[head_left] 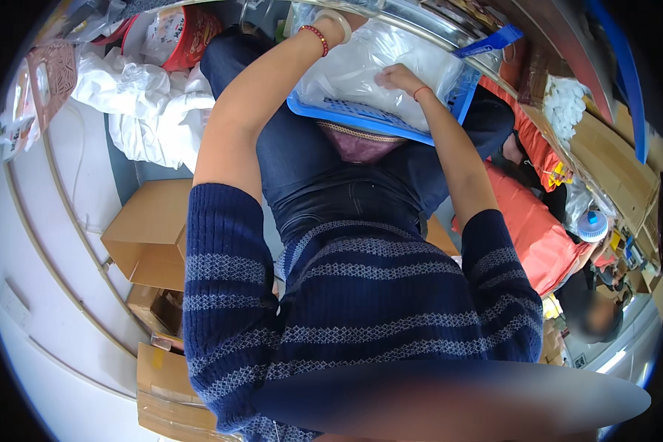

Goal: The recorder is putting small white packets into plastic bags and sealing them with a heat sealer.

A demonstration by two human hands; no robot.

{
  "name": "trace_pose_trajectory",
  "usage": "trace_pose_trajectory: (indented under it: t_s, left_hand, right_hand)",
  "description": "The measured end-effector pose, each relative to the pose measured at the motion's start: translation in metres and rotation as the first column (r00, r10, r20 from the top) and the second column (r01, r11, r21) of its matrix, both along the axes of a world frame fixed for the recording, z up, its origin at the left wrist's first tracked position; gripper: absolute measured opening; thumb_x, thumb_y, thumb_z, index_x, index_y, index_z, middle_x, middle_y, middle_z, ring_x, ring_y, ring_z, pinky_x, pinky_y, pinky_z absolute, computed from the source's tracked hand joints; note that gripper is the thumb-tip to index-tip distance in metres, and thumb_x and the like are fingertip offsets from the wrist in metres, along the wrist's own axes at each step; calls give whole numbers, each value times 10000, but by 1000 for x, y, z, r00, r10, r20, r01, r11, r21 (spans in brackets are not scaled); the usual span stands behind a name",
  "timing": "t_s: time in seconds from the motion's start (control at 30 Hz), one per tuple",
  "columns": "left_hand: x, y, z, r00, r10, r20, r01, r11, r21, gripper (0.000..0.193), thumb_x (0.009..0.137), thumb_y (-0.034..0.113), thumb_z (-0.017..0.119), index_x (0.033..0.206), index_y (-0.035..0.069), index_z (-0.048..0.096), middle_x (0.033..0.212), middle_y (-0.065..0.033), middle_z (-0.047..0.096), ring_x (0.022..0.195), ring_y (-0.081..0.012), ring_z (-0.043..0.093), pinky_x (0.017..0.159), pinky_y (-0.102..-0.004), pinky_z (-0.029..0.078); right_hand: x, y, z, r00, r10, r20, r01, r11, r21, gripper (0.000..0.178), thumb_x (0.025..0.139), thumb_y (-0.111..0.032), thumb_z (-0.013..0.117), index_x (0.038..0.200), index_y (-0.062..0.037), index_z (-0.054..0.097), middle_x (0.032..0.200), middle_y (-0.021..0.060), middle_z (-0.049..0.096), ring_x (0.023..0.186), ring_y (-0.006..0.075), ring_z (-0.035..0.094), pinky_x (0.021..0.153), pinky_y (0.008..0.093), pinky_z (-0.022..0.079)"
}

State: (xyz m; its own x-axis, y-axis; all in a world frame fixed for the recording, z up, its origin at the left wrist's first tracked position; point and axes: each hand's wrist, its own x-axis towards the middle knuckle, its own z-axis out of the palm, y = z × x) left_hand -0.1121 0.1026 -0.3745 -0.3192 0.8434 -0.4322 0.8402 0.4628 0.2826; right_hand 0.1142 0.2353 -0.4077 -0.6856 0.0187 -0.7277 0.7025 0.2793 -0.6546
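A blue plastic basket (449, 110) rests across my thighs, filled with clear plastic bags (361, 62). My right hand (401, 78) is over the basket, its fingers curled together on the crinkled plastic of one bag. At the top edge, my left hand (354, 20) reaches past the basket's far left corner. A pale bangle (336, 26) and a red bead bracelet (315, 38) circle that wrist. The fingers of my left hand are hidden behind the table's metal rim, so what they touch does not show.
The metal rim (412, 31) runs just beyond the basket, with a blue strip (490, 41) sticking out over it. White cloth or sacking (144, 103) and a red tub (180, 37) are at left, above open cardboard boxes (151, 228). A person in red (527, 228) is at right.
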Motion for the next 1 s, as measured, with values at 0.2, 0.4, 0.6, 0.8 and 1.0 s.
trace_pose_trajectory:
  t_s: [0.2, 0.4, 0.6, 0.8, 1.0]
  left_hand:
    - [53, -16, 65, 852, -380, -360, 420, 907, 37, 408, 897, 406, 565, 1153, 95, 631, 1082, -164, 669, 1028, -331, 631, 929, -450, 453]
    - [74, -36, 79, 986, 101, 129, -124, 976, 180, 411, 875, 438, 608, 1079, 84, 647, 951, -166, 689, 923, -353, 653, 814, -431, 513]
    - [62, -55, 74, 954, 84, 287, -223, 839, 497, 140, 814, 170, 634, 863, 49, 684, 892, -181, 680, 834, -369, 652, 772, -426, 523]
    - [54, -63, 108, 990, 123, 76, -144, 791, 595, 158, 778, 151, 696, 840, 49, 591, 819, -136, 647, 793, -366, 615, 711, -439, 497]
    - [68, -83, 125, 997, -66, -43, 78, 884, 460, 283, 718, -88, 538, 977, 21, 574, 1006, -218, 607, 975, -411, 576, 847, -457, 487]
  right_hand:
    - [-23, -15, 64, 966, -255, -43, 258, 940, 225, 320, 908, -344, 621, 777, -56, 665, 753, 19, 638, 660, 77, 570, 604, 231, 455]
    - [-26, 6, 99, 921, -9, -390, -9, 999, -46, 209, 948, -243, 588, 959, -40, 634, 841, -13, 616, 726, 56, 536, 587, 221, 426]
    - [-16, 10, 156, 903, 34, -428, 148, 911, 384, 507, 822, -540, 676, 748, -39, 653, 580, 32, 521, 571, 120, 488, 566, 285, 424]
    - [-5, -3, 195, 933, -122, -338, 152, 986, 66, 395, 888, -442, 662, 771, -65, 651, 608, -72, 405, 550, 42, 342, 493, 231, 274]
    - [15, -4, 209, 911, -135, -390, 164, 985, 43, 388, 885, -438, 655, 862, -52, 684, 636, -43, 492, 564, 71, 399, 513, 245, 321]
